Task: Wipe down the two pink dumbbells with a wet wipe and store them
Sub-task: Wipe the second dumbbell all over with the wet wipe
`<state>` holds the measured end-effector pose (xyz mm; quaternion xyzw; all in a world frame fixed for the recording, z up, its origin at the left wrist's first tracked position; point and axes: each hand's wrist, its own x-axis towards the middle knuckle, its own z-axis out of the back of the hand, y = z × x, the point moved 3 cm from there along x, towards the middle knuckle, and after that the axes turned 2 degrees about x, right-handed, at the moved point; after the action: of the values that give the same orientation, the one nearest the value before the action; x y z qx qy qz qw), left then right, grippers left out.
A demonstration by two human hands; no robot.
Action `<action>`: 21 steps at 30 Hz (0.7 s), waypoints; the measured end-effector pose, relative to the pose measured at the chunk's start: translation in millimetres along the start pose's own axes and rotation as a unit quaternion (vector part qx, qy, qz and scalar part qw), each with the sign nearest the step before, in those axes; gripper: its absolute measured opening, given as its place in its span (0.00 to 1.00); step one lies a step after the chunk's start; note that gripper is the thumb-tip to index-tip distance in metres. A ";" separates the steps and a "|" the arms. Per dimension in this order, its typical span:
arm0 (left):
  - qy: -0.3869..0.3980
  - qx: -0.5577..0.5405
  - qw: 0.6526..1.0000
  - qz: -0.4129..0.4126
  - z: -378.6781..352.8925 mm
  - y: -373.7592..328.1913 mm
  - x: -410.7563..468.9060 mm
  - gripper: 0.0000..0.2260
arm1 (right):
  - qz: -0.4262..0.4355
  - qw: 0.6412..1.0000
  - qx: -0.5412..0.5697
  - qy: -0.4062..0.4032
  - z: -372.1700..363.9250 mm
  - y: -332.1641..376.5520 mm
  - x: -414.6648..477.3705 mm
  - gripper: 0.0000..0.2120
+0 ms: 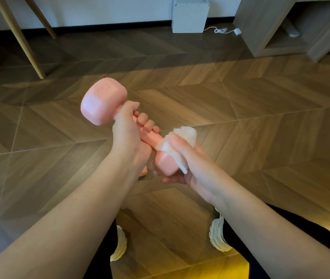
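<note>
While right hand (190,168) curls round crumpled white wet wipe (182,143), pressing it on near head of glossy pink dumbbell (103,101), left hand (130,137) grips handle, fingers wrapped tight. Dumbbell held mid-air over chevron wooden floor (240,97), far head tilted up-left. Looks like wiping mid-way: near head in progress, far head unconfirmed. Pink sliver (143,172) under left wrist maybe second dumbbell, cannot tell. Storage not started; open wooden shelf unit (270,41) far right plausible spot.
</note>
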<state>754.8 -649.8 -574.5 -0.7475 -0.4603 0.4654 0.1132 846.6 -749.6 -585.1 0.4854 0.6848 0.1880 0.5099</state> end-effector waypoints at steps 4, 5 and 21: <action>0.023 -0.003 1.000 -0.002 -3.1 -3.4 1.9 0.13 | -0.022 0.997 0.064 0.020 5.2 4.0 0.4 0.30; 0.023 -0.009 1.000 -0.001 -3.1 -5.1 2.8 0.13 | -0.024 0.995 0.086 0.044 7.2 5.5 -0.7 0.27; 0.046 -0.003 0.999 -0.025 -3.2 -8.3 -0.5 0.15 | -0.007 0.999 0.050 0.017 0.1 1.4 3.7 0.30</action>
<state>752.5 -644.8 -567.5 -0.7569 -0.4744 0.4260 0.1436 847.3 -745.7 -586.0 0.5024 0.7049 0.1582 0.4750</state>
